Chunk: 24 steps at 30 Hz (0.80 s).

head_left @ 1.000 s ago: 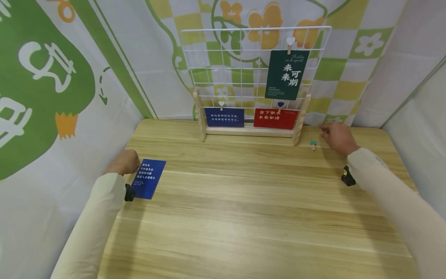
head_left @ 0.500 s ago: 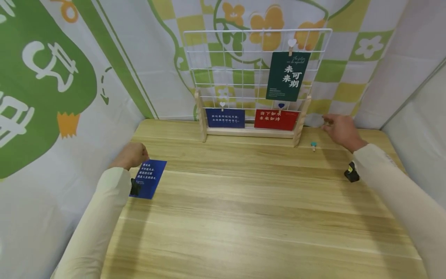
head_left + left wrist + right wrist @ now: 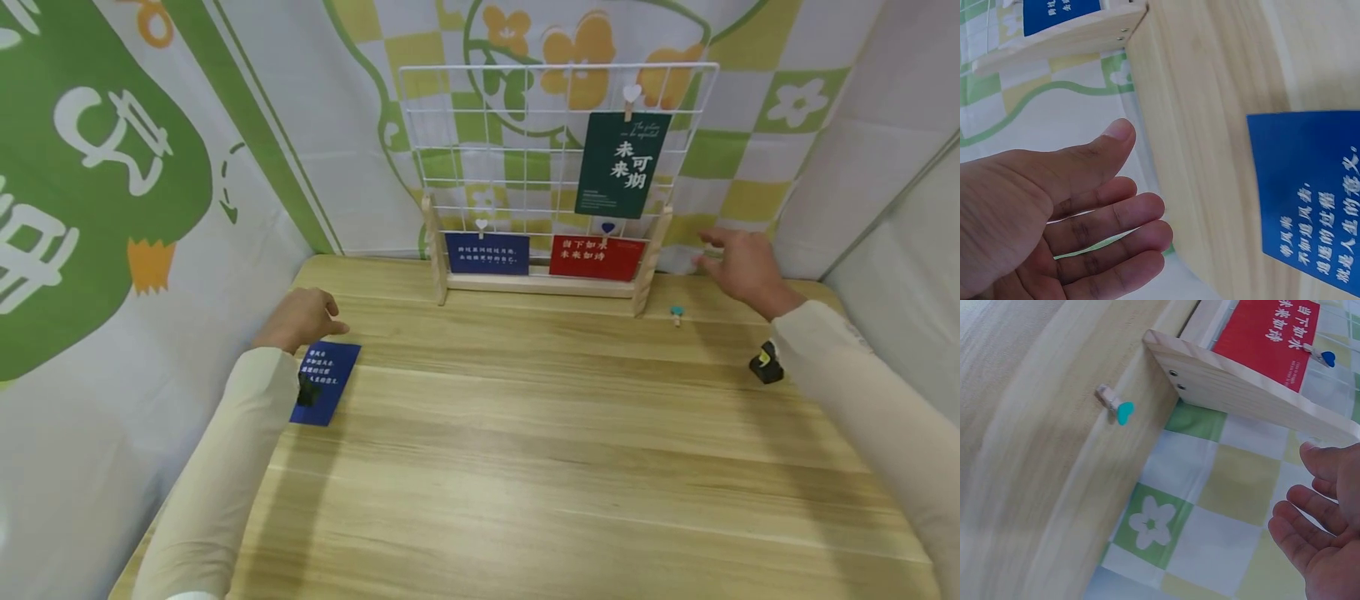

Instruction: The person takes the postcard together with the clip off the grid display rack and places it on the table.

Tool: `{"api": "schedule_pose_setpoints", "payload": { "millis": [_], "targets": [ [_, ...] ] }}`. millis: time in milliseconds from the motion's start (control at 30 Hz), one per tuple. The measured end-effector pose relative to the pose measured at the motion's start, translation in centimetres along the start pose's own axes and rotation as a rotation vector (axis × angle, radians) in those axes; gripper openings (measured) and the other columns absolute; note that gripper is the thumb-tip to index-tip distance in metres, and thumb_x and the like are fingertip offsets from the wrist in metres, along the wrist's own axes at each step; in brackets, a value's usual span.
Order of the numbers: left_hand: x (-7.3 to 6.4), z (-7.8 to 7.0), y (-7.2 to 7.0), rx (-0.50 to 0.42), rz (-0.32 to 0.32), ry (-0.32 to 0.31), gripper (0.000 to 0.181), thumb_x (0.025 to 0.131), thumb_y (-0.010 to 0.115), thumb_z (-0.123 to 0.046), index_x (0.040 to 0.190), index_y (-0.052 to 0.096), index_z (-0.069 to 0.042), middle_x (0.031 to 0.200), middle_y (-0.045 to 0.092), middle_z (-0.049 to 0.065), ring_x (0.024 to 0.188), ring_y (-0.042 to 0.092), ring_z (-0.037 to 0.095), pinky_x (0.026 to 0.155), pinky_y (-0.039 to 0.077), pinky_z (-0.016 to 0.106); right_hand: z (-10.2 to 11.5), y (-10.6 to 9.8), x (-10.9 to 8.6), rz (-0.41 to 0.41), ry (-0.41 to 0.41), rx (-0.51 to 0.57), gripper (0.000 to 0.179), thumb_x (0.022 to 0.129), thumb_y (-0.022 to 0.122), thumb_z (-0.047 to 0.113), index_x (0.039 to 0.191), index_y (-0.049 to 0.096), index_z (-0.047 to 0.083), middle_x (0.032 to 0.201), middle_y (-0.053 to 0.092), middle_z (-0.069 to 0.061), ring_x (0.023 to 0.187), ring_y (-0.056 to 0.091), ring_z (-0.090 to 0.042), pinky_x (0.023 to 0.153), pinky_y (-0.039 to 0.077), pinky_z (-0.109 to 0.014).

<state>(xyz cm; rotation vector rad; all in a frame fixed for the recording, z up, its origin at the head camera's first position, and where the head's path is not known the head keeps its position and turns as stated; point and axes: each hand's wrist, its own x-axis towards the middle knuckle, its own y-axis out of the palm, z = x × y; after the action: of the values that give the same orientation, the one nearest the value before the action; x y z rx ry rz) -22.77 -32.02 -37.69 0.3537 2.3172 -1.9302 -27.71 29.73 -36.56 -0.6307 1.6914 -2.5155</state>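
My left hand (image 3: 302,318) hovers over the left side of the table, just beyond a blue card (image 3: 330,375) with white writing. In the left wrist view its thumb and fingers are apart and relaxed, holding nothing, with the blue card (image 3: 1310,194) lying to their right. My right hand (image 3: 744,265) is raised above the back right of the table, beside the rack's wooden post. Its fingers are loosely bent around nothing in the right wrist view. A small wooden clip (image 3: 1112,400) with a teal heart lies on the table near it.
A white wire grid rack (image 3: 517,162) on wooden feet stands at the back. Clipped to it are a green card (image 3: 618,167), a red card (image 3: 592,258) and a blue card (image 3: 487,254) with heart clips. Patterned cloth (image 3: 795,100) hangs behind the table (image 3: 525,467).
My left hand has lifted and moved away from the card, rightward, its fingers opening. The right hand has risen and shifted slightly right, its fingers spreading. The card and clip stay put.
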Motion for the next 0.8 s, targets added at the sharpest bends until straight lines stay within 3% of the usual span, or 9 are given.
{"api": "schedule_pose_setpoints", "payload": {
  "millis": [367,800],
  "targets": [
    [1.2,-2.7,-1.1,0.016,-0.038,0.043,0.044,0.087,0.075,-0.024,0.115,0.066,0.009,0.119,0.065,0.028,0.108,0.062,0.045,0.092,0.051,0.054,1.3,-1.6,0.6,-0.030,-0.024,-0.016,0.042,0.091,0.069,0.011,0.125,0.059,-0.011,0.120,0.061,-0.033,0.094,0.065,-0.051,0.079,0.051,-0.060],
    [2.8,-6.1,-2.5,0.037,-0.054,0.081,0.046,0.090,0.073,-0.025,0.120,0.064,0.008,0.122,0.065,0.026,0.107,0.063,0.042,0.094,0.050,0.053,2.7,-3.2,1.4,-0.042,-0.029,0.010,0.042,0.094,0.066,0.013,0.129,0.057,-0.008,0.125,0.060,-0.031,0.101,0.063,-0.052,0.080,0.052,-0.061]
  ]
}}
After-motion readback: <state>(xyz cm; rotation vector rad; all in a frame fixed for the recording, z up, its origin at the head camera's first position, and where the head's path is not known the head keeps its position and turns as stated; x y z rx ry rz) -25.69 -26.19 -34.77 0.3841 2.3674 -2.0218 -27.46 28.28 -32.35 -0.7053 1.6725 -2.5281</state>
